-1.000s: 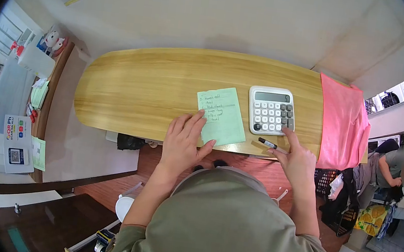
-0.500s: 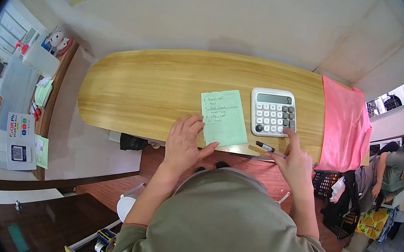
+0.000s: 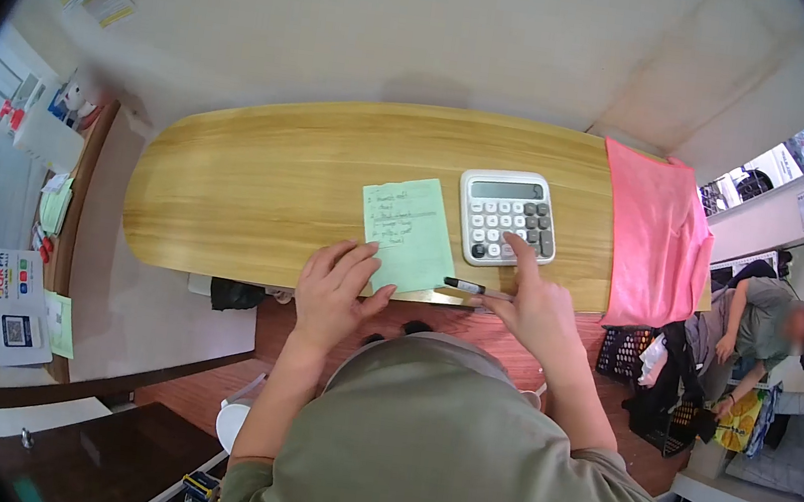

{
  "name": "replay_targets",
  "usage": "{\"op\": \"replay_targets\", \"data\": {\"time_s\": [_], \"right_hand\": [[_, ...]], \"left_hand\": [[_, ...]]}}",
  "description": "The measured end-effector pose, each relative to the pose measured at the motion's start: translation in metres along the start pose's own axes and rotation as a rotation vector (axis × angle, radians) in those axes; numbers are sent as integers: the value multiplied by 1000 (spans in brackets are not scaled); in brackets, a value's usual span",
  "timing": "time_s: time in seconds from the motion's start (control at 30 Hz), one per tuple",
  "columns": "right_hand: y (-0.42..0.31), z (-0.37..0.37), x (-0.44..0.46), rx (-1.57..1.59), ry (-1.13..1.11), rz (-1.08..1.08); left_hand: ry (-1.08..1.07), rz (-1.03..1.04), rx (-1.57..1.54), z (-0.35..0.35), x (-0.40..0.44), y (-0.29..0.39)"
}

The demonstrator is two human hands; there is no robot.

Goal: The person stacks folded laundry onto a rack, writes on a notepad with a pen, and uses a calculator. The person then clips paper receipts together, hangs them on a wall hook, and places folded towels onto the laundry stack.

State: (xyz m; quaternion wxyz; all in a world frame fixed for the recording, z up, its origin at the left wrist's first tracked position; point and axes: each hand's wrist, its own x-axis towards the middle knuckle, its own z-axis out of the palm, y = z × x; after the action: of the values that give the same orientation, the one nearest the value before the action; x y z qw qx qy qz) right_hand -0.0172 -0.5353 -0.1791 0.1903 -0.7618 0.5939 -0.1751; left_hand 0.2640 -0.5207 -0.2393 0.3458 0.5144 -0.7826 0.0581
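Observation:
A green paper slip [image 3: 417, 253] with handwritten lines lies on the wooden table [image 3: 261, 174]. My left hand [image 3: 335, 293] rests on its lower left edge, fingers stretched out and thumb apart. Right of the slip sits a white calculator [image 3: 511, 207] with a grey display and white and dark keys. My right hand [image 3: 543, 314] is at its lower edge, the index finger reaching onto the lower keys. Between the thumb and the other fingers of that hand is a pen [image 3: 468, 287] with a black end pointing left; its rear part is hidden by the hand.
A pink cloth [image 3: 654, 242] hangs over the table's right end. Below it stands a black basket [image 3: 623, 350]. Another person [image 3: 770, 321] bends over things at the far right. At the left, a shelf holds papers [image 3: 54, 205] and a QR sign [image 3: 17, 304].
My right index finger has moved left and up across the calculator keys, from the lower right to the lower middle. The whole view has shifted; the other person now reaches downward.

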Motion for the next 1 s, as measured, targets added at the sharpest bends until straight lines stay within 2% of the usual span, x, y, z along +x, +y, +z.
{"op": "replay_targets", "data": {"time_s": [0.1, 0.2, 0.3, 0.5, 0.7, 0.8, 0.9, 1.0], "right_hand": [[-6, -13, 13, 75, 9, 13], [-13, -25, 20, 38, 13, -51], [-19, -26, 18, -11, -87, -7], [-9, -9, 10, -117, -66, -79], [-4, -21, 7, -52, -11, 101], [3, -19, 5, -125, -68, 58], [0, -25, 1, 5, 12, 129], [10, -19, -5, -17, 98, 120]], "left_hand": [[11, -8, -2, 1, 0, 1], [5, -23, -3, 0, 0, 1], [6, -23, 3, 0, 0, 1], [4, -23, 3, -1, 0, 2], [20, -9, 1, 1, 0, 0], [16, -10, 1, 1, 0, 1], [17, -14, 3, 0, -1, 1], [14, -12, 0, 0, 0, 3]]}}
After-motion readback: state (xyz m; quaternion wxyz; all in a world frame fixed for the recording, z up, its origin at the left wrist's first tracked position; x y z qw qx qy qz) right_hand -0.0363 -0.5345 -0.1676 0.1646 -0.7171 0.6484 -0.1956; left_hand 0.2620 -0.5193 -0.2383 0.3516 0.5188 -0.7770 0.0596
